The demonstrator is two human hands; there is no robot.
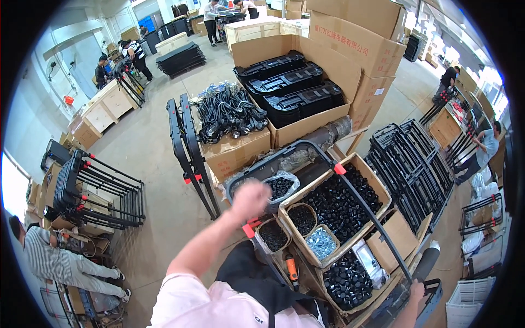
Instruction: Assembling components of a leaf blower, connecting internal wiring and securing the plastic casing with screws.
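My left hand (251, 199), blurred by motion, is curled above a plastic bag (284, 186) of small black parts; what its fingers hold, if anything, is hidden. At the lower right my right hand (417, 291) is closed round a black tubular frame (373, 220) with red joints. The frame's curved end reaches across the boxes to the far side. Under it stands a cardboard box (377, 170) of black knobs (350, 199). Inside that box are a tub of small black pieces (302, 218) and a tub of silver screws (321, 243).
An orange and black power screwdriver (292, 269) is close in front of me. Beyond are a box of black cables (227, 109) and a carton of black plastic trays (290, 82). Folded black frames (410, 164) stand to the right, others (98, 191) to the left. Several people work around.
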